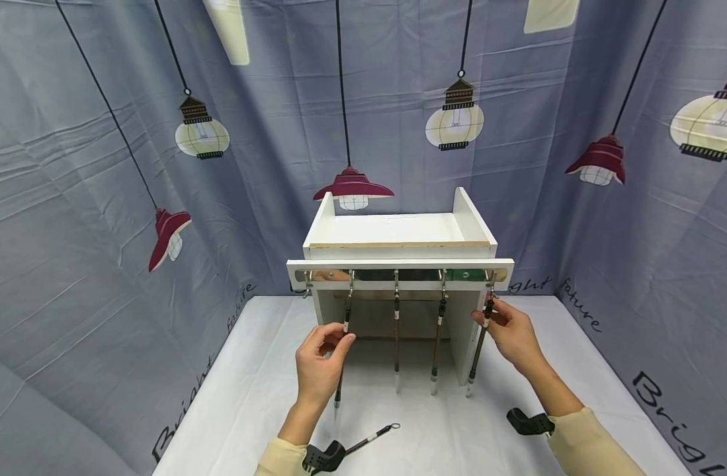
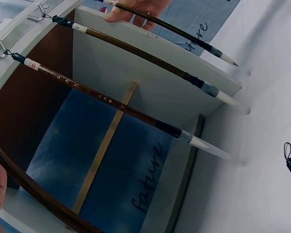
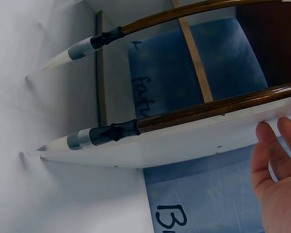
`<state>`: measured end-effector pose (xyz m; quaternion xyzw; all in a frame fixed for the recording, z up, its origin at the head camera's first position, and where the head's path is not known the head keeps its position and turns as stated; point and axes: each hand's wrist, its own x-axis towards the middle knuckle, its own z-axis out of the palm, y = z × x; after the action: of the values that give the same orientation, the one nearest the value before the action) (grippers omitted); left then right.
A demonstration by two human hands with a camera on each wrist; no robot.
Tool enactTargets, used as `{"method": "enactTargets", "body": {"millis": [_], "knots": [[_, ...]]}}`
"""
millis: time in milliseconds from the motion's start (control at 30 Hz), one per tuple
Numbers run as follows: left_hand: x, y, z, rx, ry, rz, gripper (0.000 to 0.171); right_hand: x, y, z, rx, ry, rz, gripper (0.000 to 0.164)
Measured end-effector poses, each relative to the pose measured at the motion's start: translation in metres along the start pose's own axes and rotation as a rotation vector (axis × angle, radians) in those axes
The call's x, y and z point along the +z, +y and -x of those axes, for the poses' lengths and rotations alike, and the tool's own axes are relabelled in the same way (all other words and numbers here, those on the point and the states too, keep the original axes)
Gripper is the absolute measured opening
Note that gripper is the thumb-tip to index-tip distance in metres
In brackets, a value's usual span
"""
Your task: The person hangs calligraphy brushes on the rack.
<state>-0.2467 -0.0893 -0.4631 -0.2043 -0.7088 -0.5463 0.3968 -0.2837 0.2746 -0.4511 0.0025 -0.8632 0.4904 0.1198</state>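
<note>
Several calligraphy brushes hang tip down by cord loops from hooks on the white rack's rail [image 1: 400, 285]. With thumb and fingers my left hand [image 1: 320, 362] pinches the leftmost hanging brush [image 1: 339, 390], whose lower end leans left. In the left wrist view, that brush's dark handle [image 2: 36, 194] crosses the lower left corner in front of a fingertip. My right hand [image 1: 514, 334] is beside the rightmost brush [image 1: 479, 350], near its top. Its loosely bent fingers stand apart from the brush handle [image 3: 223, 107] in the right wrist view.
One more brush [image 1: 372, 437] lies on the white tabletop [image 1: 458, 436] by my left wrist. The rack has an open tray [image 1: 399, 228] on top and side panels below. A hook [image 1: 307, 281] at the rail's left end carries no brush. Patterned curtain [image 1: 268, 132] surrounds the table.
</note>
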Motion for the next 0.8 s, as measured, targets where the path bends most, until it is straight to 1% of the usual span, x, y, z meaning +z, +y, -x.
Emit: {"method": "enactTargets", "body": {"millis": [167,267,400,500,533,633,800], "knots": [[-0.001,0.023,-0.007,0.017,0.007,0.015,0.020,0.000,0.000,0.000,-0.002,-0.003,0.004,0.075],[-0.002,0.027,-0.009,0.018,0.013,0.023,0.020,0.000,0.001,0.000,-0.004,-0.001,0.004,0.075],[0.002,0.011,-0.006,0.012,0.024,0.011,0.022,-0.001,0.000,0.000,-0.007,-0.002,0.001,0.075],[0.003,-0.004,-0.002,-0.003,0.019,0.002,0.023,-0.001,-0.001,0.000,-0.010,-0.003,0.001,0.074],[0.003,-0.007,-0.002,-0.008,0.016,0.004,0.023,0.000,-0.001,0.000,-0.010,-0.003,0.001,0.074],[0.003,-0.011,-0.001,-0.017,0.010,0.018,0.022,0.000,0.000,0.001,-0.010,0.000,0.003,0.072],[0.004,-0.011,-0.002,-0.037,0.010,0.024,0.021,0.000,0.002,0.000,-0.015,0.005,0.009,0.071]]}}
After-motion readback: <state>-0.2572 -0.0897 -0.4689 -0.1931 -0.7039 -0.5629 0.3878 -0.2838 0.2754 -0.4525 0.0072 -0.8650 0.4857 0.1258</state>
